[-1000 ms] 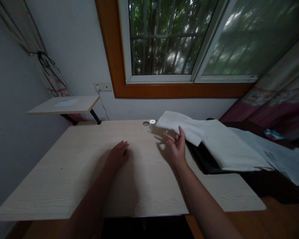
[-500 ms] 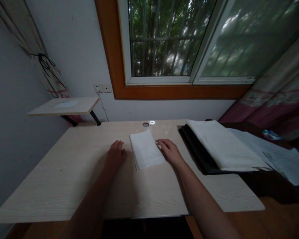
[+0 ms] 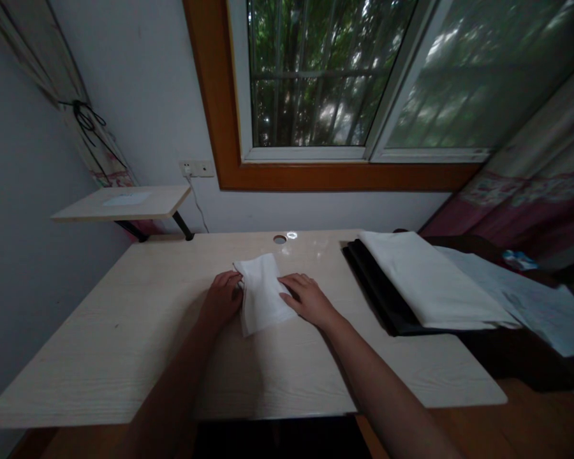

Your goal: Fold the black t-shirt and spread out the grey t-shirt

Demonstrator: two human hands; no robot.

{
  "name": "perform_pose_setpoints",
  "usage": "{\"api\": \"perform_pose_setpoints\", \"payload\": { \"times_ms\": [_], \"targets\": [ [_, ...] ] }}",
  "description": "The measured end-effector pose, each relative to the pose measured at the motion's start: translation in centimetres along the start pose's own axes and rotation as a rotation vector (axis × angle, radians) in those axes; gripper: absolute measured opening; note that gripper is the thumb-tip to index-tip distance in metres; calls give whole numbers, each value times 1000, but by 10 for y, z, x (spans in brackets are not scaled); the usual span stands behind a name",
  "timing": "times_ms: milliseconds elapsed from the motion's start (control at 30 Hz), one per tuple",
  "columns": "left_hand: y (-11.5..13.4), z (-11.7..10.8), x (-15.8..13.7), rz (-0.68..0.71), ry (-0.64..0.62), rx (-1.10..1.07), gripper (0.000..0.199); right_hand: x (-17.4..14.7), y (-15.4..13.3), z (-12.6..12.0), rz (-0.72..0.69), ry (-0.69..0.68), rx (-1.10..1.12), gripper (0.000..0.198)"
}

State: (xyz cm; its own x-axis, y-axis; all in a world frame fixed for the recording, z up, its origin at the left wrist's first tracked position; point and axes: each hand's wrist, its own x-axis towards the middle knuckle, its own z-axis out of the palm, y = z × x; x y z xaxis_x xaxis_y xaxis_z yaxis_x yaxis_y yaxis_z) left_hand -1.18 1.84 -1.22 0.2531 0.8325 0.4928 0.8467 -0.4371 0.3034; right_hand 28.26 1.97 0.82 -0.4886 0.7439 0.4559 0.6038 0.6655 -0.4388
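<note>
A small folded white cloth (image 3: 264, 293) lies in layers on the pale wooden desk, between my two hands. Its left edge is lifted and bunched a little where my left hand (image 3: 222, 297) closes on it with bent fingers and thumb. On the opposite side, my right hand (image 3: 310, 301) rests palm down, fingers stretched and thumb apart, with the fingertips touching the cloth's right edge.
To the right, a larger folded white cloth (image 3: 425, 280) lies on black folded material (image 3: 370, 287). Beyond it is a pale printed sheet (image 3: 511, 296). A raised shelf (image 3: 162, 203) stands at the desk's (image 3: 100, 357) back left; a cable hole (image 3: 280, 240) is near the rear edge.
The folded white cloth has shifted left, and its left edge is now in my left hand. My right hand has moved left with it, onto its right edge.
</note>
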Motion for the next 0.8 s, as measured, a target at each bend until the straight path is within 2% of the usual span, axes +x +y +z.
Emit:
{"api": "perform_pose_setpoints", "payload": {
  "times_ms": [133, 300, 467, 567, 633, 800],
  "targets": [
    [1, -1, 0, 5, 3, -26, 37, 1, -21, -6, -95, 17, -25, 39],
    [2, -2, 1, -7, -3, -37, 32, 4, -42, 7, -318, -120, -25, 53],
    [2, -3, 0, 1, -32, -28, 32, 4, -40, 19, -384, -130, -29, 24],
    [1, -2, 0, -9, -55, -5, 34, 3, -34, 16, -317, -45, 111, 19],
    [0, 0, 1, -14, -79, 14, 34, 3, -31, 13, -210, 57, 234, 19],
    [-2, 2, 1, -7, -97, 31, 38, 3, -16, 8, 231, 433, 367, 23]
  ]
}}
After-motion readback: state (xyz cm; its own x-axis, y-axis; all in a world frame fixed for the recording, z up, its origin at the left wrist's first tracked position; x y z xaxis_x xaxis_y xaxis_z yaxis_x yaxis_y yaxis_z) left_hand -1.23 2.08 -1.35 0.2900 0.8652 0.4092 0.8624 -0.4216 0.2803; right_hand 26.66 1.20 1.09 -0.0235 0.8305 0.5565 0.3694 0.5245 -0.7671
